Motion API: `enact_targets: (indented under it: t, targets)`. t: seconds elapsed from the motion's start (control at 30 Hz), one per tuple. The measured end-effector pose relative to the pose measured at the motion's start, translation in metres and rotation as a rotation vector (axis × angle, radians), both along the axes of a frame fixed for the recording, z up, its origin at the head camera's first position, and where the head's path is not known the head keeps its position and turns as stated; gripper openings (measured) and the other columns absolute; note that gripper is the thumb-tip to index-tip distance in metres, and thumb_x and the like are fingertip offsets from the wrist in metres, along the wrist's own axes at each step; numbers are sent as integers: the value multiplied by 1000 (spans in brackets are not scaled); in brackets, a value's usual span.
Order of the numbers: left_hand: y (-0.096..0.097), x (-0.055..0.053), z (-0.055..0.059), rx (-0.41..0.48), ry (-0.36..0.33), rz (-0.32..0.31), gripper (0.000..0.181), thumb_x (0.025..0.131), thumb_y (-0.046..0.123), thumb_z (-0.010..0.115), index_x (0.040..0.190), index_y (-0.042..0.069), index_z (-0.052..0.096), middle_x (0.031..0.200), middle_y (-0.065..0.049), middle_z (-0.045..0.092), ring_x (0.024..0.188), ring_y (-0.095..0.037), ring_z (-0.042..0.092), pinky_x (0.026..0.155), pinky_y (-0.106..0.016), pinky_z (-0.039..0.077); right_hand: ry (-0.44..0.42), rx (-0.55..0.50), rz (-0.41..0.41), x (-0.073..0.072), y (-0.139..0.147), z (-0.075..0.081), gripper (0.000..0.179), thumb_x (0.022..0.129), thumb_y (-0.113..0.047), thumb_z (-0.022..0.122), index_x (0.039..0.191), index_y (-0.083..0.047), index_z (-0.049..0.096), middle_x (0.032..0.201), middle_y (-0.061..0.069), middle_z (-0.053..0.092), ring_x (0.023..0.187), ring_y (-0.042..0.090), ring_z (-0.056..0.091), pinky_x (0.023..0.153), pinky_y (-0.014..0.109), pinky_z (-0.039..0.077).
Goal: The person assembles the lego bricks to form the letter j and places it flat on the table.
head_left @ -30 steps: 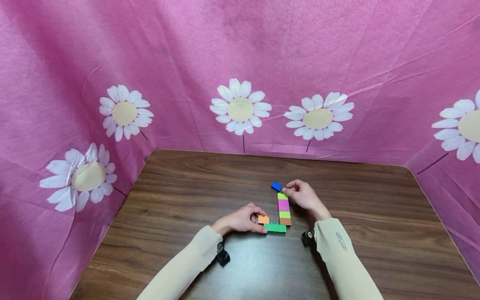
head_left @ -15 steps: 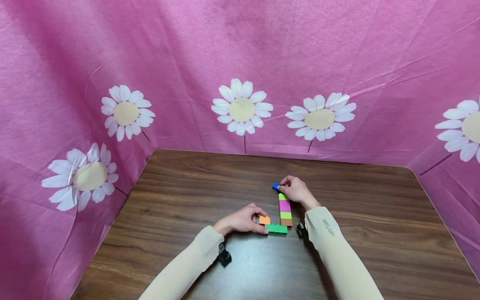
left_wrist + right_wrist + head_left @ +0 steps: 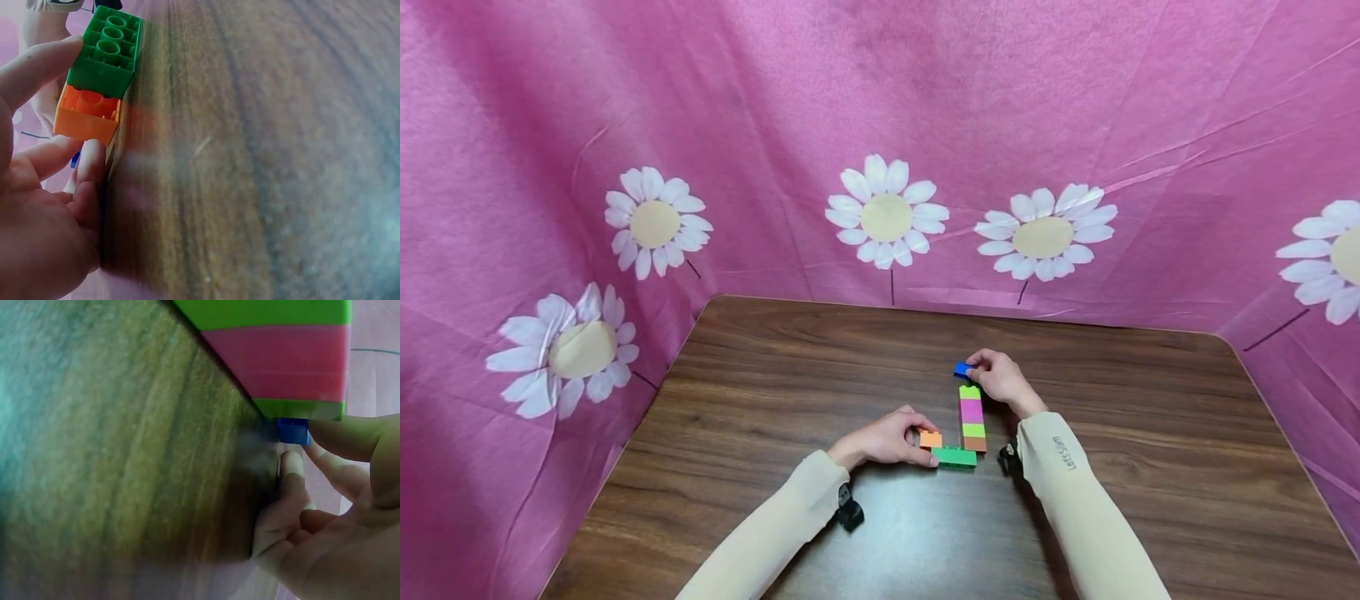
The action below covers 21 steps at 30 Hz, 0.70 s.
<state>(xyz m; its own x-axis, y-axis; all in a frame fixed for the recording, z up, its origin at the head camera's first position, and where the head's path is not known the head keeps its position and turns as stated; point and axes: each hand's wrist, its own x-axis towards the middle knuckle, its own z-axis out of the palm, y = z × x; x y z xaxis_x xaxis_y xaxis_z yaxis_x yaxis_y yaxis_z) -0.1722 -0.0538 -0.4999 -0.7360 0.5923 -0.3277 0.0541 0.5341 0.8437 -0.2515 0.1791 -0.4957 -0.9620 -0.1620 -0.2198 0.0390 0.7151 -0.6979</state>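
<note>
My left hand (image 3: pixel 891 437) grips the joined orange toy brick (image 3: pixel 931 438) and green toy brick (image 3: pixel 953 457). Its thumb lies at the green brick's end, and its fingers reach behind the orange one. In the left wrist view the green brick (image 3: pixel 103 53) shows its hollow, tubed side. A row of bricks runs away from the green one: brown (image 3: pixel 974 445), lime (image 3: pixel 973 430), pink (image 3: pixel 972 412) and another lime (image 3: pixel 970 392). Just beyond the row's far end, my right hand (image 3: pixel 1002 379) pinches a small blue toy brick (image 3: pixel 962 369) between thumb and fingers.
Both hands work over a brown wood-grain table (image 3: pixel 790 358). A pink curtain (image 3: pixel 760 167) with printed daisies hangs behind its back edge and along the sides. Black wrist cameras sit by the cuffs, the left camera (image 3: pixel 850 510) close above the tabletop.
My right hand has shifted left onto the blue brick and then slightly right with it. The blue brick has turned straighter, and a small gap shows before the far lime brick. My left hand stays put.
</note>
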Motion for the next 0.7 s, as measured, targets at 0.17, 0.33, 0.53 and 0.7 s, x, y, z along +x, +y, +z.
enact_targets:
  t: [0.17, 0.33, 0.53, 0.7]
  targets:
    - [-1, 0, -1, -3, 8, -5, 42, 81, 24, 77, 118, 11, 65, 99, 1, 48, 75, -6, 48, 69, -19, 40, 19, -7, 12, 1, 3, -2, 23, 95, -11, 54, 113, -1, 62, 92, 15, 63, 86, 27, 54, 75, 32, 40]
    - [-3, 0, -2, -8, 16, -12, 43, 81, 24, 78, 119, 12, 65, 97, 1, 49, 76, -6, 48, 70, -19, 41, 34, -3, 22, 2, 3, -3, 24, 95, -8, 51, 114, -1, 62, 93, 17, 63, 89, 29, 55, 78, 35, 41]
    - [-3, 1, -3, 4, 25, -15, 43, 81, 24, 77, 120, 11, 65, 97, 0, 49, 77, -6, 47, 70, -19, 40, 31, -18, 7, 3, 3, -2, 24, 95, -7, 50, 115, 0, 62, 96, 18, 62, 90, 29, 54, 78, 35, 40]
    - [-3, 0, -3, 16, 33, -9, 43, 80, 23, 78, 119, 11, 66, 97, 0, 49, 77, -6, 48, 70, -18, 40, 20, -32, -1, 2, 4, -3, 24, 96, -7, 50, 115, 0, 62, 98, 19, 62, 91, 29, 54, 78, 34, 40]
